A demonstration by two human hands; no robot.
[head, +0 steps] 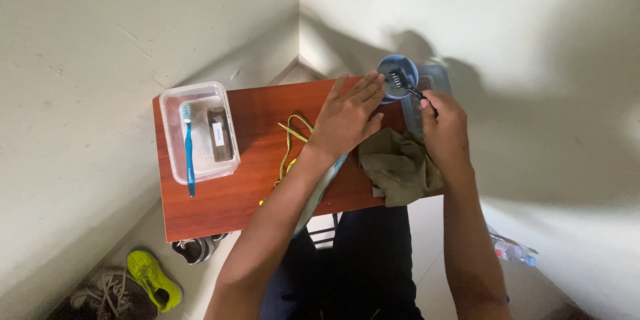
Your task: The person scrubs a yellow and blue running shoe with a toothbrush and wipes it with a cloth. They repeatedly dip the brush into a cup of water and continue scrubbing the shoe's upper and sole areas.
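Blue cup (398,79) holds brush (399,80); tub (198,131) holds toothbrush (189,149).

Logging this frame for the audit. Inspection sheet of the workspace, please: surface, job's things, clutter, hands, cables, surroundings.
Surface: small red-brown table set in a wall corner.
Job's things: black brush dipped in blue cup; shoe under the left forearm.
Clutter: clear tub with blue toothbrush; olive cloth; yellow lace.
Hands: left hand open, fingertips at the cup; right hand grips the brush handle.
Cables: nothing seen.
Surroundings: shoes on floor; plastic bottle.
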